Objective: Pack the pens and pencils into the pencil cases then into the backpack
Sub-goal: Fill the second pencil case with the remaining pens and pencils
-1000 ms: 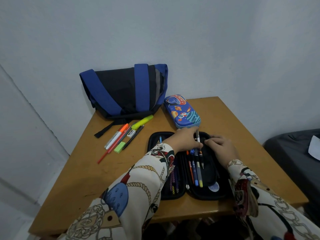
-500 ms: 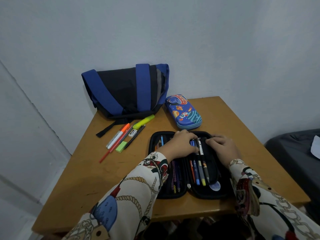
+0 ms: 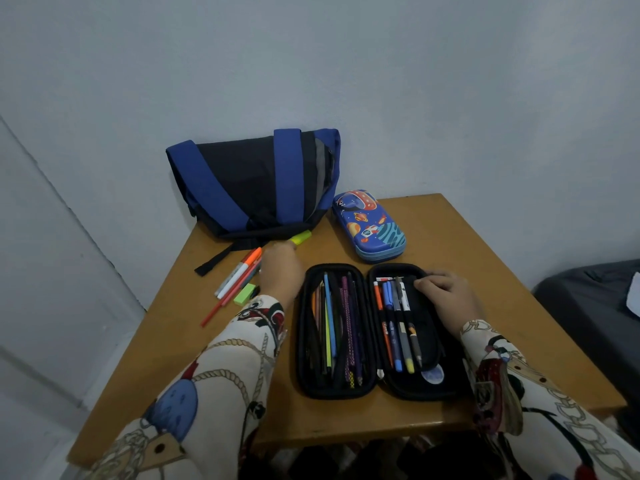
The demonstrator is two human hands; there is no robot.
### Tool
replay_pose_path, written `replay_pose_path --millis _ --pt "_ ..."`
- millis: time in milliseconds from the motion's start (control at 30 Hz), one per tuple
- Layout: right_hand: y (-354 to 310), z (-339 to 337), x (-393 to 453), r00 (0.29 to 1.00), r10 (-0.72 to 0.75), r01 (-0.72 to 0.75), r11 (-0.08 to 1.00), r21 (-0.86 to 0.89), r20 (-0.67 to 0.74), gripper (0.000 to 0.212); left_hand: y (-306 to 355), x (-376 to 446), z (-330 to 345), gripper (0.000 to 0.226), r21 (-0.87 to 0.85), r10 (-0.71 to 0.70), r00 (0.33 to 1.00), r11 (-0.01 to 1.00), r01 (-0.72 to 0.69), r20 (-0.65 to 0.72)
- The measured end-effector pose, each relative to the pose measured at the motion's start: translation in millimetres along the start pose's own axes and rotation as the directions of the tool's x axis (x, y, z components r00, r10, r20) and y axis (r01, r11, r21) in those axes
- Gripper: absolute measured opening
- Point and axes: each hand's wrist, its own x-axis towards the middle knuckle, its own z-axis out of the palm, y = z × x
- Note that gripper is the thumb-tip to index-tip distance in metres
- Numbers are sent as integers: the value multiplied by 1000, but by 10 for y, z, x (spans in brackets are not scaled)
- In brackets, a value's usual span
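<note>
My left hand (image 3: 278,268) over loose pens (image 3: 239,277) on counter (image 3: 180,344), grip unclear; right hand (image 3: 446,292) flat on open black case (image 3: 367,332), holding nothing.

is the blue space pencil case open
No, the blue space pencil case lies zipped shut beside the backpack, while only the black pencil case lies spread open with pens in it.

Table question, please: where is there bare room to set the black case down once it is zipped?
Bare table lies right of the space-print case, and at the near-left corner below the loose pens. The strip between backpack and open black case is crowded.
</note>
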Motion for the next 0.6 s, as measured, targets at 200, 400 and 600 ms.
replay_pose_path --millis 200,400,600 --pt "7 2 3 1000 -9 9 1000 2 -3 20 -297 -51 46 30 187 26 1000 982 -24 -9" --pt "15 8 11 1000 9 -8 999 31 -14 25 -300 -124 95 24 280 5 1000 960 -6 2" --pt "-13 4 -17 1000 10 -10 1000 29 -10 17 -200 -113 50 22 261 90 995 962 -76 -45"
